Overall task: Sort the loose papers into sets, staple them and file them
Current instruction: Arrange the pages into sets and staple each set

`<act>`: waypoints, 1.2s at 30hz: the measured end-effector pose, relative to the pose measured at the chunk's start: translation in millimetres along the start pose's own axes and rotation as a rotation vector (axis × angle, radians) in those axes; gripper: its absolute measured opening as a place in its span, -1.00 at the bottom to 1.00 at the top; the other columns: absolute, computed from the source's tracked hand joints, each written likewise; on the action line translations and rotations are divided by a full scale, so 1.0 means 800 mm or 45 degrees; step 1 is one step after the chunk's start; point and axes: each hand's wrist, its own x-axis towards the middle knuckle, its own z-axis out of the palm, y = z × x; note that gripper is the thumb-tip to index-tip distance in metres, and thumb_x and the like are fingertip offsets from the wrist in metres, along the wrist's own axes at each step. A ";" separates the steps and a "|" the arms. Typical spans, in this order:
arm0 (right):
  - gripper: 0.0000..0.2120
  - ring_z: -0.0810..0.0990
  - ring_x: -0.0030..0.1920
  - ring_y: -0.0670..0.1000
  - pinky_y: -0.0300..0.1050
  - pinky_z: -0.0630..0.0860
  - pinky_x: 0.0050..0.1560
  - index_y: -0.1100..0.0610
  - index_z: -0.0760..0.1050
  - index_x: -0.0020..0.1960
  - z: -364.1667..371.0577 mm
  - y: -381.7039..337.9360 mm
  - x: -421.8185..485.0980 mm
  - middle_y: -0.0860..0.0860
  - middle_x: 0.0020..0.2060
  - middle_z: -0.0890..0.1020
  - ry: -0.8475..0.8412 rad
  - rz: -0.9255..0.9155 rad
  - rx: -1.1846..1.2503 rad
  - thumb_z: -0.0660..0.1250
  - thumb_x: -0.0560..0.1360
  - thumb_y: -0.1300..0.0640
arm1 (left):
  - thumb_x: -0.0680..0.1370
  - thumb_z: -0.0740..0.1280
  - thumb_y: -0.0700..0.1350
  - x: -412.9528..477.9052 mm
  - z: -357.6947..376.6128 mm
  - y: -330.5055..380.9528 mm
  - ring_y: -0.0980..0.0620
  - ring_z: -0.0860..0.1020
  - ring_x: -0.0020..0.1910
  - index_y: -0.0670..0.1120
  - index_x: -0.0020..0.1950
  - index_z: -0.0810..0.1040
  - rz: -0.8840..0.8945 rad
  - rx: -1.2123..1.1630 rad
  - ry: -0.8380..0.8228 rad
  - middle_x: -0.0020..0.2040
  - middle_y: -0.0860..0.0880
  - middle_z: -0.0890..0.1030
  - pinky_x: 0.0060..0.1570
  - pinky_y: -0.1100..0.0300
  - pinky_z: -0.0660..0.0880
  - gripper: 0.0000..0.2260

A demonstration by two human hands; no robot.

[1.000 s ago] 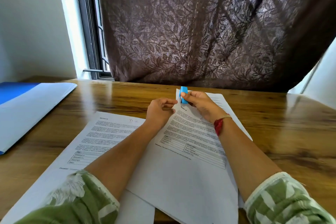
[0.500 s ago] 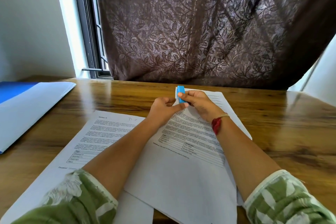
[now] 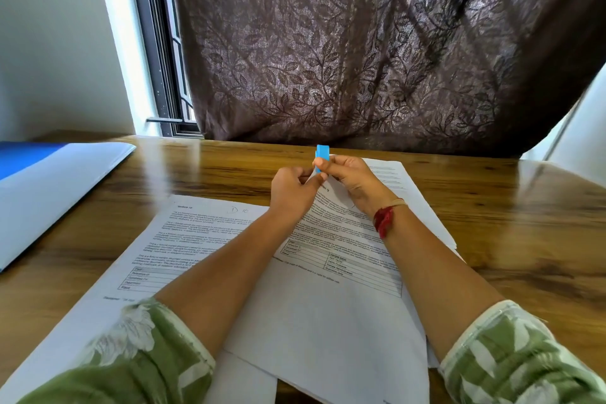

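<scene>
A small blue stapler stands upright at the far top corner of a printed paper set. My right hand grips the stapler, fingers curled round it. My left hand pinches the lifted corner of that paper set right beside the stapler. The two hands touch. A second printed sheet marked "Section 10" lies flat to the left, partly under my left forearm. The stapler's jaw is hidden by my fingers.
A blue and white folder lies on the wooden table at the far left. More white sheets stick out behind my right hand. A brown leaf-patterned curtain hangs along the table's far edge.
My left hand has moved right and closed on the paper corner by the stapler. The corner now lifts off the table. The stapler has stayed in my right hand.
</scene>
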 end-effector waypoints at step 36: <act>-0.72 0.64 -0.12 -0.12 -0.25 0.46 -0.15 0.07 0.52 0.04 -0.041 -0.027 -0.010 -0.03 -0.14 0.66 0.683 0.186 0.339 0.37 0.49 -0.11 | 0.64 0.18 0.01 -0.007 -0.019 0.000 -0.08 0.59 0.07 -0.02 0.26 0.34 -0.547 -0.410 -0.114 0.10 -0.10 0.59 0.06 0.02 0.53 -0.77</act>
